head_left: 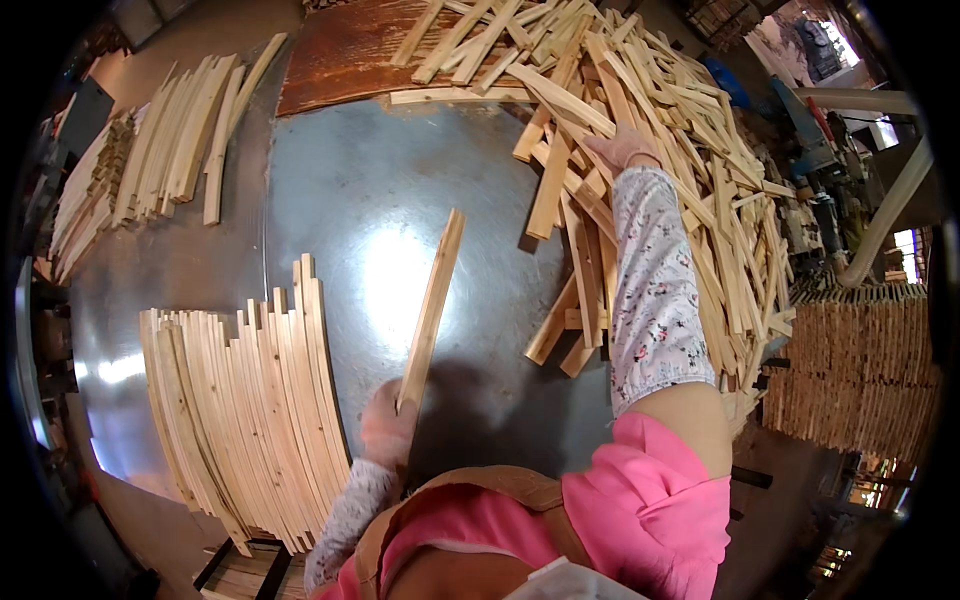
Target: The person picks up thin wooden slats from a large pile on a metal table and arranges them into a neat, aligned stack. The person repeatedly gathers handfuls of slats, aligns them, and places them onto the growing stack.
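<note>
My left hand [388, 425] is closed round the lower end of a wooden strip [436, 295], which points up and away over the metal tabletop. At far right, my right arm stretches over a heap of loose wooden strips [700, 190]. My right hand [627, 149] is closed at the near end of a pale strip [562, 98] on top of that heap; its fingertips are partly hidden. To the left of my left hand, many strips lie side by side in a neat row [240, 410], their far ends uneven.
Farther left lie more strips in a group [185, 140]. The grey metal tabletop [330, 190] meets a reddish-brown board [335, 55] at the back. A tall stack of wood [850, 370] stands at the right, near machinery and pale hoses [890, 210].
</note>
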